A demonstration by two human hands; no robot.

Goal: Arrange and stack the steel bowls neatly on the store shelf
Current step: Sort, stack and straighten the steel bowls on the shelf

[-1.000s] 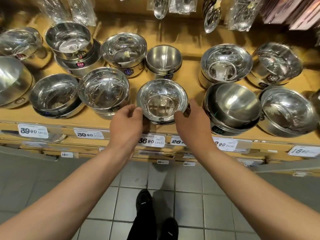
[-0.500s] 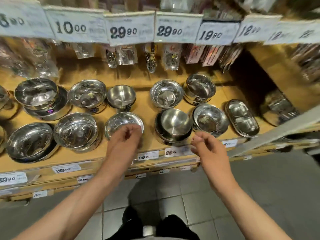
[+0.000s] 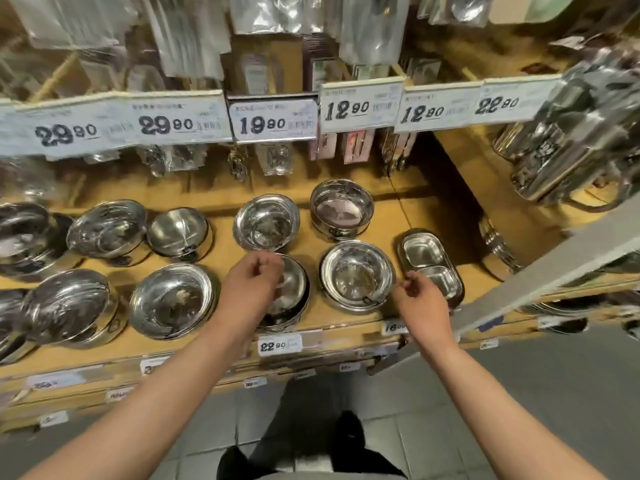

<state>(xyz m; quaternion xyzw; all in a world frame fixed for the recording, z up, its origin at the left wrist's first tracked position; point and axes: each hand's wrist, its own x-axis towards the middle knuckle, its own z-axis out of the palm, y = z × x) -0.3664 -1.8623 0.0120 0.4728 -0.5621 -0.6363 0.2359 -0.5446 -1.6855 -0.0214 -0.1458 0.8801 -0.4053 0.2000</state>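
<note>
Both hands are between bowls here, so the step in hand looks like choosing the next piece to straighten on the wooden shelf [image 3: 408, 216], not carrying one. The left hand [image 3: 251, 284] hovers with loosely curled fingers over the dark-rimmed steel bowl stack [image 3: 294, 289] at the front edge; whether it touches the rim cannot be told. The right hand [image 3: 424, 304] hangs relaxed and holds nothing, between the shiny front bowl [image 3: 356, 273] and the two-compartment steel dish [image 3: 431, 263]. All the bowls sit mouth-up; being round they have no long axis, though several at the left, like the tilted bowl [image 3: 107, 226], lean. The divided dish runs its long axis front to back, slightly skewed. The next move probably calls for gripping a rim on opposite sides and setting the bowl level and in line.
</note>
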